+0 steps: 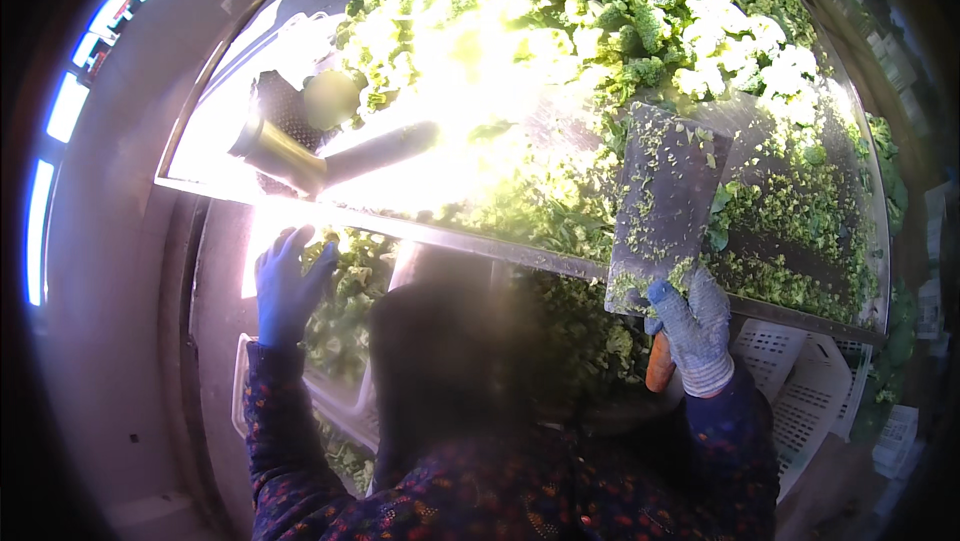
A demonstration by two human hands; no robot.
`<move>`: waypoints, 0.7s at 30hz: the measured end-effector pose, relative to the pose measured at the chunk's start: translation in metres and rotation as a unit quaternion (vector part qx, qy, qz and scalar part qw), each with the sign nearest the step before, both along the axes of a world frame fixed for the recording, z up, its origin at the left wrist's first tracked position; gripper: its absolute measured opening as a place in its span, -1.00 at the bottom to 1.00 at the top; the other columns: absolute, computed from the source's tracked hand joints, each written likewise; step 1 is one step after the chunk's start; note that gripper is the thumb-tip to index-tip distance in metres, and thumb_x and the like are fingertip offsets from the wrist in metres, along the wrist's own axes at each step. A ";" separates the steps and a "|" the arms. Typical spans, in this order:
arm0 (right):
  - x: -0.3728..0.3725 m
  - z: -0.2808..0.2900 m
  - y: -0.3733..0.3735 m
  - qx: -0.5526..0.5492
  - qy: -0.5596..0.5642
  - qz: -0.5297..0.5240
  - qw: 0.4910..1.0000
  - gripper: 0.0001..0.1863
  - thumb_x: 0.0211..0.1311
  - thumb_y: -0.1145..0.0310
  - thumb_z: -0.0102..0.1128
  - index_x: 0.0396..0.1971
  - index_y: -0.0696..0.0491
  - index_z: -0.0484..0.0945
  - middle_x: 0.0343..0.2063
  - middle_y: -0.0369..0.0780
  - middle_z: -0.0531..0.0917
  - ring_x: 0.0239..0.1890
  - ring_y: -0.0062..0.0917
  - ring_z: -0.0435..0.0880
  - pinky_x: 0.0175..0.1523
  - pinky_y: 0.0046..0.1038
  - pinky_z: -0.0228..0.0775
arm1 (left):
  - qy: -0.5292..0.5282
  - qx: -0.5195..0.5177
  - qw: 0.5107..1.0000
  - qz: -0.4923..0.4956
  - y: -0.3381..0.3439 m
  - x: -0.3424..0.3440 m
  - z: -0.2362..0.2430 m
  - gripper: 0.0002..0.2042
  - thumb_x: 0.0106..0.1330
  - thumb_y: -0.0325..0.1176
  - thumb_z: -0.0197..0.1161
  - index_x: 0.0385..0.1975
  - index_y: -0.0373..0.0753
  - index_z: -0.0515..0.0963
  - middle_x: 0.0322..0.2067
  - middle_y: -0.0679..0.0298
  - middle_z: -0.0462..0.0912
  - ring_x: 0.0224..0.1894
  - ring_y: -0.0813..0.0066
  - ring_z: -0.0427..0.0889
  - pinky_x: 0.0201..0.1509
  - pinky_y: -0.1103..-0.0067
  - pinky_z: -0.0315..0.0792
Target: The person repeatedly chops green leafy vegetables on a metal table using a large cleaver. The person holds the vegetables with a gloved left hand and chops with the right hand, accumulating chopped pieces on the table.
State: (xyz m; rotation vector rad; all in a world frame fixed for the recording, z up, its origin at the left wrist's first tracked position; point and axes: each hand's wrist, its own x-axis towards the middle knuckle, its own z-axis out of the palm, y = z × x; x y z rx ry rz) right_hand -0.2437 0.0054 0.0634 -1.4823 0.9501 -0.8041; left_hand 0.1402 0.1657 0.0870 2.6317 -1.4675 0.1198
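My right hand, in a pale knit glove, grips a cleaver by its orange-brown handle. Its wide blade slants up over the table's near rim and is speckled with green broccoli crumbs. My left hand, in a blue glove, is raised near the rim on the left, fingers apart and nothing visible in it. A heap of broccoli covers the far side of the metal table. Chopped broccoli bits lie scattered around the blade. Strong glare washes out the middle of the table.
A metal cylinder lies at the table's left, beside a dark textured object. Below the rim, a white crate with greens stands left and white perforated baskets stand right. A wall rises at left.
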 end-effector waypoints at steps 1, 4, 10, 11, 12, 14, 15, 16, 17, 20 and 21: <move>0.000 -0.002 0.000 0.006 -0.002 0.002 1.000 -0.74 0.20 0.29 0.16 -0.24 0.18 0.50 -0.54 -0.27 0.59 -0.66 -0.68 0.45 -0.51 -0.62 0.31 | 0.059 -0.082 0.994 -0.032 0.000 0.010 -0.005 -0.53 0.22 -0.30 0.24 0.08 -0.39 0.37 -0.01 0.09 0.50 0.02 0.37 0.48 0.03 0.50 0.40; 0.003 -0.009 -0.004 -0.001 0.013 0.008 1.000 -0.73 0.20 0.28 0.17 -0.24 0.18 0.50 -0.54 -0.26 0.59 -0.67 -0.67 0.46 -0.53 -0.60 0.31 | 0.362 -0.262 0.895 -0.014 -0.048 0.027 -0.027 -0.54 0.27 -0.40 0.19 0.14 -0.41 0.29 0.03 0.15 0.45 0.01 0.53 0.46 0.05 0.62 0.38; 0.011 -0.021 -0.012 -0.011 0.015 0.016 1.000 -0.77 0.21 0.35 0.16 -0.24 0.20 0.49 -0.50 -0.22 0.63 -0.69 -0.66 0.46 -0.56 -0.59 0.31 | 0.159 -0.217 0.951 -0.153 -0.239 0.044 -0.078 -0.50 0.21 -0.15 0.22 0.12 -0.22 0.37 -0.28 0.21 0.60 -0.23 0.51 0.54 -0.08 0.59 0.40; 0.011 -0.022 -0.012 -0.003 0.020 0.016 1.000 -0.78 0.22 0.37 0.15 -0.24 0.21 0.49 -0.49 -0.21 0.63 -0.69 -0.67 0.47 -0.56 -0.60 0.31 | 0.058 -0.189 0.969 -0.146 -0.263 0.044 -0.086 -0.50 0.21 -0.09 0.20 0.11 -0.19 0.38 -0.29 0.17 0.60 -0.26 0.47 0.55 -0.07 0.54 0.40; 0.009 -0.022 -0.012 0.006 0.024 0.015 1.000 -0.79 0.22 0.39 0.14 -0.24 0.21 0.49 -0.49 -0.21 0.63 -0.69 -0.67 0.47 -0.56 -0.60 0.32 | -0.002 -0.151 0.977 -0.148 -0.278 0.045 -0.092 -0.52 0.21 -0.12 0.19 0.11 -0.19 0.38 -0.27 0.17 0.60 -0.24 0.47 0.55 -0.07 0.54 0.41; 0.008 -0.023 -0.015 0.019 0.008 0.023 1.000 -0.81 0.24 0.41 0.11 -0.24 0.22 0.49 -0.47 -0.20 0.64 -0.67 -0.69 0.49 -0.55 -0.62 0.33 | 0.001 -0.080 0.987 -0.138 -0.296 0.048 -0.101 -0.55 0.22 -0.18 0.17 0.10 -0.20 0.39 -0.23 0.17 0.59 -0.22 0.48 0.55 -0.07 0.55 0.41; 0.008 -0.023 -0.016 0.007 0.008 0.032 0.999 -0.81 0.24 0.42 0.11 -0.24 0.22 0.49 -0.48 -0.20 0.64 -0.66 -0.69 0.49 -0.55 -0.62 0.33 | 0.041 -0.058 0.989 -0.128 -0.303 0.047 -0.104 -0.56 0.23 -0.21 0.17 0.10 -0.20 0.39 -0.21 0.17 0.59 -0.20 0.48 0.55 -0.06 0.55 0.41; 0.007 -0.023 -0.017 0.002 0.007 0.039 0.999 -0.81 0.24 0.42 0.11 -0.24 0.22 0.49 -0.49 -0.21 0.63 -0.66 -0.69 0.49 -0.55 -0.63 0.33 | 0.082 -0.035 0.989 -0.115 -0.308 0.046 -0.105 -0.58 0.23 -0.24 0.16 0.09 -0.20 0.39 -0.19 0.17 0.58 -0.19 0.48 0.56 -0.06 0.55 0.41; 0.006 -0.022 -0.017 0.009 0.015 0.040 0.999 -0.81 0.23 0.43 0.11 -0.23 0.22 0.48 -0.50 -0.21 0.63 -0.66 -0.69 0.49 -0.55 -0.62 0.33 | 0.143 -0.036 0.983 -0.108 -0.308 0.044 -0.104 -0.59 0.24 -0.27 0.15 0.09 -0.21 0.39 -0.17 0.17 0.58 -0.18 0.49 0.56 -0.06 0.56 0.41; 0.005 -0.020 -0.017 0.036 0.014 0.033 0.999 -0.80 0.22 0.43 0.12 -0.21 0.22 0.48 -0.54 -0.23 0.61 -0.67 -0.69 0.47 -0.55 -0.61 0.34 | 0.358 -0.100 0.923 -0.098 -0.301 0.030 -0.095 -0.63 0.25 -0.37 0.13 0.08 -0.22 0.39 -0.11 0.17 0.57 -0.14 0.50 0.56 -0.05 0.57 0.42; 0.005 -0.020 -0.016 0.043 0.000 0.026 0.999 -0.79 0.22 0.43 0.13 -0.20 0.22 0.48 -0.54 -0.24 0.60 -0.67 -0.69 0.47 -0.55 -0.61 0.34 | 0.440 -0.140 0.882 -0.094 -0.291 0.022 -0.090 -0.64 0.26 -0.40 0.12 0.07 -0.22 0.39 -0.09 0.17 0.57 -0.13 0.50 0.56 -0.05 0.57 0.42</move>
